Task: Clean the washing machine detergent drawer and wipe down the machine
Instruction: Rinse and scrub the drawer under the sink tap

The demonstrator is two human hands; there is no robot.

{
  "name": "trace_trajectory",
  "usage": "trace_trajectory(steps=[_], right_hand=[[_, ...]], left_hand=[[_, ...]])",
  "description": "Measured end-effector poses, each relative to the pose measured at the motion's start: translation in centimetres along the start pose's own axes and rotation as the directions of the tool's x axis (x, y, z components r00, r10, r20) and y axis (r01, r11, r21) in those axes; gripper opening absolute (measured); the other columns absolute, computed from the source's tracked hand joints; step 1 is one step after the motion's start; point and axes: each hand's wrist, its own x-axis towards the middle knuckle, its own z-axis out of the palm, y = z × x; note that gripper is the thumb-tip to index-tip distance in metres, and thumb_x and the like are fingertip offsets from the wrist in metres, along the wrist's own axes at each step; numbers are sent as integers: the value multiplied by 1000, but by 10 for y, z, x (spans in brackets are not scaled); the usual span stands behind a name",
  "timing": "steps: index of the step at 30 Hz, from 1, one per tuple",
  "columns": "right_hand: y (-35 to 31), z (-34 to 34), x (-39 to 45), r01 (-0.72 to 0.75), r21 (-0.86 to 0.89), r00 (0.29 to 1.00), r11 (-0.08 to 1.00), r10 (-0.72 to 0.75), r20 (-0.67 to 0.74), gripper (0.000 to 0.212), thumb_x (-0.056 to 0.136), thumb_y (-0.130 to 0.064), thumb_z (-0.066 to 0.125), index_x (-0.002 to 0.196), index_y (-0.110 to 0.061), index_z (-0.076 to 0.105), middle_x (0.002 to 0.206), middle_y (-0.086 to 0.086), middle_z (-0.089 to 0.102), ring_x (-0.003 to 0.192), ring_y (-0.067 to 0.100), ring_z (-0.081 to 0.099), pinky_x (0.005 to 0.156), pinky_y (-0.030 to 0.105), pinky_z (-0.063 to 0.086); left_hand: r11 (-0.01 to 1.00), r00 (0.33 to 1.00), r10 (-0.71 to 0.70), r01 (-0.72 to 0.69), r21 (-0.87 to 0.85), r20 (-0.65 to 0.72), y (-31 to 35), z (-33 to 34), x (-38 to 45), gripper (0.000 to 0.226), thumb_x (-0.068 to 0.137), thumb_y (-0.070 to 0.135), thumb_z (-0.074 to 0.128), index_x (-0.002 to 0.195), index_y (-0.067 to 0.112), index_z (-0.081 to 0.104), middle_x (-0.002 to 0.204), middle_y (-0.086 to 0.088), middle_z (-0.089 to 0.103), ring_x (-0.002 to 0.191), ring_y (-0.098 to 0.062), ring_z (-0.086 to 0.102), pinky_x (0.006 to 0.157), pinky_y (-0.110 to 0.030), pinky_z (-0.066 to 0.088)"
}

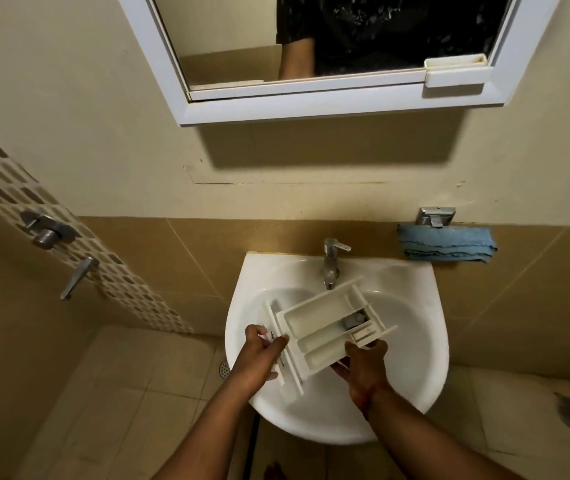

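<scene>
A white plastic detergent drawer (325,327) with several compartments hangs over the white sink (415,341), tilted, its open side facing up. My left hand (262,355) grips its front panel at the left end, thumb on top. My right hand (363,365) holds the drawer's near right side from below, fingers curled under it. The drawer's far end sits just below the spout of the chrome tap (331,261). No water is running. The washing machine is out of sight.
A folded blue cloth (446,243) lies on a wall holder right of the tap. A white-framed mirror (328,46) hangs above. Shower valve handles (47,233) stick out from the left wall. A floor drain (224,368) lies left of the sink.
</scene>
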Motion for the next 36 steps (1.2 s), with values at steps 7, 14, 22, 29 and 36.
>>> trace_trajectory(steps=[7,14,22,29,36], right_hand=[[2,-2,1,108,-177,992,978,-117,-41,29,97,-7,46,119,-24,37,112,10,57,99,34,64,81,46,59],[0,6,4,243,-514,935,823,-341,-103,19,99,-25,45,117,-28,40,100,8,62,86,29,63,85,54,53],[-14,21,14,299,-682,920,668,-391,21,25,100,-17,46,121,-20,59,102,3,66,87,20,59,86,37,49],[-35,29,21,253,-718,958,649,-273,91,33,101,-13,45,130,-17,59,119,2,64,107,20,58,101,35,46],[-38,34,30,222,-729,971,648,-212,107,42,101,-7,43,142,-17,48,139,7,55,125,23,51,110,34,38]], left_hand=[[961,959,216,-175,216,-183,14,-26,31,13,95,25,57,99,12,58,96,-2,62,92,-22,59,74,-31,42],[999,996,53,-52,-15,69,43,-20,55,18,96,18,48,105,12,62,97,-10,71,76,-22,63,72,-31,46],[944,902,-168,30,330,398,45,-1,69,27,98,20,54,124,12,52,122,-15,60,106,-29,62,81,-41,56],[915,943,-95,-44,401,320,29,8,83,29,86,-1,46,115,6,50,113,-16,56,100,-34,60,77,-53,59],[900,970,17,-120,419,241,17,14,86,24,88,2,51,111,4,50,106,-17,59,96,-33,62,73,-47,59]])
